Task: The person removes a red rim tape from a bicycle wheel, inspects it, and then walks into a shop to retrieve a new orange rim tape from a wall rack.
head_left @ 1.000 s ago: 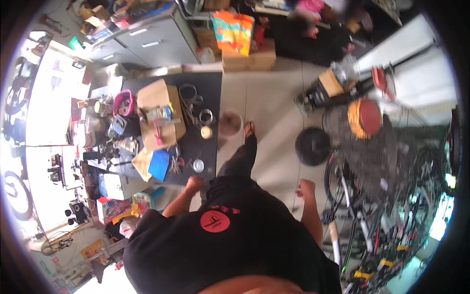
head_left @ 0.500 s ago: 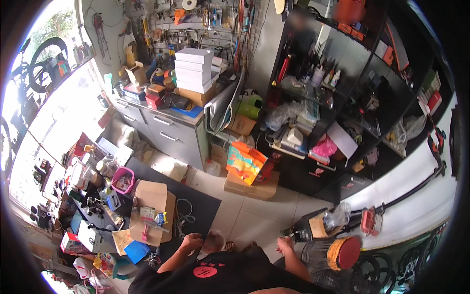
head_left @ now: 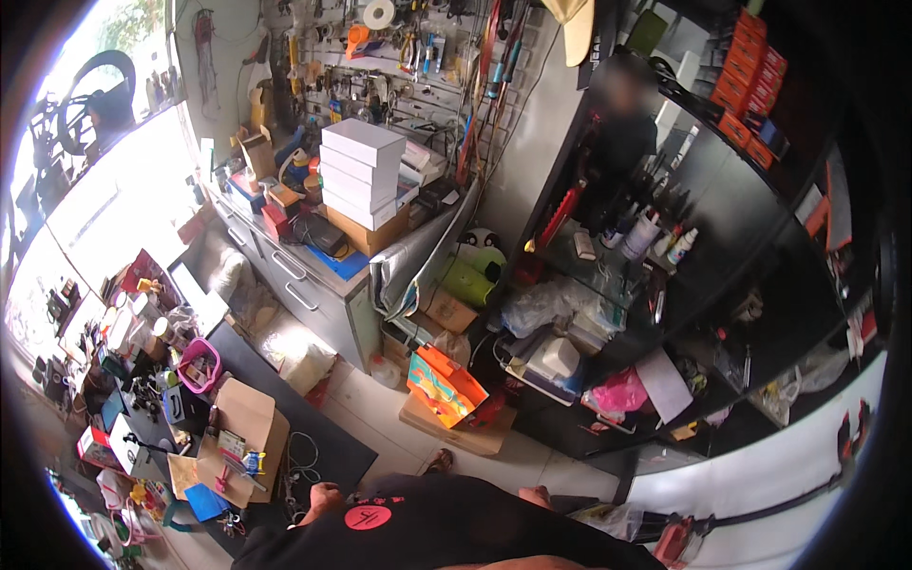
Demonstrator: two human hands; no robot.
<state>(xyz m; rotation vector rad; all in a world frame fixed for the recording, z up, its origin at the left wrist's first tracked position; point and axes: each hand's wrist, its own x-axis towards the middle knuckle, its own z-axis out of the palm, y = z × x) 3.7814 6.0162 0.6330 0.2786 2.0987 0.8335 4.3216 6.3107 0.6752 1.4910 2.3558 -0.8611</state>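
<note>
My left hand (head_left: 324, 500) hangs beside the edge of the black desk (head_left: 344, 450), its fingers curled and nothing visible in them. Close by on the desk are a thin looped cable (head_left: 304, 454) and an open cardboard box (head_left: 249, 408) with small packets and a pink-handled item inside. Only a small part of my right hand (head_left: 537, 496) shows past the black shirt. Its fingers are hidden, so I cannot tell whether it holds anything. An orange patterned bag (head_left: 445, 385) stands in front of me at a flat cardboard box (head_left: 475, 435).
Ahead, a grey cabinet (head_left: 318, 290) carries stacked white boxes (head_left: 361, 171). Black shelving (head_left: 703, 351) with bottles, plastic bags and orange boxes fills the right. A pink basket (head_left: 199, 366) sits among clutter on the desk. A tool wall (head_left: 399, 62) is at the back.
My view has moved ahead and turned, so the shelving looks nearer and the desk lies further left. Both hands are lower in the picture. The red-topped round stool has left view.
</note>
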